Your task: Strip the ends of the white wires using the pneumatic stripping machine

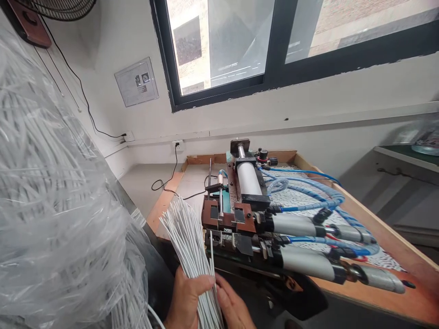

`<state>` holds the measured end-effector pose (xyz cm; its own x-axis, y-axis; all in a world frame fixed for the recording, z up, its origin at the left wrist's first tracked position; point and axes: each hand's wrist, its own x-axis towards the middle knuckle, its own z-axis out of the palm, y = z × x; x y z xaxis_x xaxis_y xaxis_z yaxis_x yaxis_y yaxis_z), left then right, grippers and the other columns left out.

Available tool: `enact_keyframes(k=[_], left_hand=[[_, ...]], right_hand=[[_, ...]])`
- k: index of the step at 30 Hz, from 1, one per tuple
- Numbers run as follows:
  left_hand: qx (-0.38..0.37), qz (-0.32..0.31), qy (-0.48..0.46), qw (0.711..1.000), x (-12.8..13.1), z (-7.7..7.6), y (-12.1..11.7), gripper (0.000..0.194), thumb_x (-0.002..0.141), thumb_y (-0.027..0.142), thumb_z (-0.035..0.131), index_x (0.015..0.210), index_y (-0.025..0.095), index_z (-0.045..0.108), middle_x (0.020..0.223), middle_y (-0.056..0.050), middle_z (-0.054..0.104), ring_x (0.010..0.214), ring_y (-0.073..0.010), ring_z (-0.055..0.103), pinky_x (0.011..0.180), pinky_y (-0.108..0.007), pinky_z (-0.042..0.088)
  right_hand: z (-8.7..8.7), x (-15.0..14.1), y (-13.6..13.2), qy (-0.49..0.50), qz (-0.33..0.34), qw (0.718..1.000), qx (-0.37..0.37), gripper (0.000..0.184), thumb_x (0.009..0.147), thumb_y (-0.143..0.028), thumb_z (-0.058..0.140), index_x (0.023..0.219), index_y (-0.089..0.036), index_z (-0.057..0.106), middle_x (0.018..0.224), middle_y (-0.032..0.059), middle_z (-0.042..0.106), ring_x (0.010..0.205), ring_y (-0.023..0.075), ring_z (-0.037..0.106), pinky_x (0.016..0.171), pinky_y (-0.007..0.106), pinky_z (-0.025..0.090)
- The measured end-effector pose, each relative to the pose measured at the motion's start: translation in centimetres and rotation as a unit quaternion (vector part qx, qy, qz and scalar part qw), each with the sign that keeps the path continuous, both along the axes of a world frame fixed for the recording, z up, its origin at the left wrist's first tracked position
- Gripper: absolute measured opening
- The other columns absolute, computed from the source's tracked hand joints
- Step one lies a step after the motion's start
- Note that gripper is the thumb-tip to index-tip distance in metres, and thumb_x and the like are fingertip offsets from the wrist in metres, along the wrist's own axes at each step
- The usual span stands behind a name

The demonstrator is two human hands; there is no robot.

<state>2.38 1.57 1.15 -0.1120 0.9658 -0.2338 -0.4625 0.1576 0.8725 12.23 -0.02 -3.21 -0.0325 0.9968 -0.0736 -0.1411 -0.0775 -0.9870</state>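
A thick bundle of thin white wires (187, 242) rises in front of me, its loose ends fanned out towards the machine. My left hand (187, 294) is wrapped round the lower part of the bundle, thumb across the front. At the bundle's right side my right hand (233, 304) pinches a single wire (211, 251) that stands a little apart from the others. The tip of that wire is close to the front of the pneumatic machine (228, 217), with its brown clamp blocks. The lower end of the bundle runs out of view.
Large plastic-wrapped bundles of white wire (61, 192) fill the left side. Air cylinders (305, 262) and blue hoses (329, 201) spread over the wood-edged bench (363, 221). A black power cord (171, 176) lies behind. At the right is a shelf (408, 160).
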Motion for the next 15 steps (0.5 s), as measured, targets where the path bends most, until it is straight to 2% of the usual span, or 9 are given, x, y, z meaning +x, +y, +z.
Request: enact_keyframes(k=[2,4,10,13,15], left_hand=[[0.024,-0.019,0.013,0.999,0.1,0.4,0.0,0.018,0.055,0.001,0.056,0.070,0.011,0.062,0.060,-0.002,0.063,0.057,-0.0146,0.054,0.057,-0.029,0.043],[0.026,-0.016,0.017,0.999,0.1,0.7,0.1,0.017,0.056,0.002,0.056,0.070,0.011,0.062,0.059,-0.002,0.062,0.056,-0.0149,0.054,0.057,-0.029,0.043],[0.034,0.022,0.045,0.998,-0.2,1.4,0.6,0.012,0.056,0.004,0.059,0.065,0.012,0.063,0.055,0.001,0.061,0.053,-0.0126,0.051,0.056,-0.026,0.043],[0.034,0.012,0.054,0.998,-0.3,1.7,0.9,0.010,0.057,0.005,0.061,0.063,0.012,0.063,0.055,0.000,0.063,0.053,-0.0133,0.053,0.056,-0.027,0.043],[0.031,0.023,0.052,0.998,-0.4,1.7,1.1,0.010,0.057,0.005,0.061,0.064,0.013,0.063,0.054,0.001,0.063,0.052,-0.0131,0.054,0.055,-0.026,0.043]], right_hand=[[1.3,1.0,1.0,-0.024,0.028,0.996,0.080,0.030,0.072,-0.041,0.054,0.092,-0.021,0.066,0.091,0.0078,0.066,0.085,0.0240,0.058,0.075,0.030,0.044],[1.9,1.5,1.6,-0.050,0.037,0.992,0.110,0.022,0.073,-0.036,0.055,0.085,-0.022,0.067,0.081,0.0064,0.066,0.075,0.0218,0.059,0.069,0.028,0.045],[1.6,1.4,1.5,-0.069,0.035,0.992,0.098,0.018,0.070,-0.034,0.058,0.073,-0.020,0.069,0.066,0.0049,0.064,0.062,0.0205,0.058,0.059,0.026,0.045],[1.9,1.6,1.5,-0.025,-0.005,0.996,0.084,0.017,0.069,-0.033,0.059,0.073,-0.020,0.069,0.067,0.0042,0.063,0.065,0.0197,0.057,0.059,0.025,0.044],[2.1,1.7,1.7,0.010,-0.042,0.998,0.039,0.018,0.067,-0.035,0.061,0.074,-0.020,0.070,0.063,0.0027,0.062,0.058,0.0172,0.053,0.054,0.024,0.042]])
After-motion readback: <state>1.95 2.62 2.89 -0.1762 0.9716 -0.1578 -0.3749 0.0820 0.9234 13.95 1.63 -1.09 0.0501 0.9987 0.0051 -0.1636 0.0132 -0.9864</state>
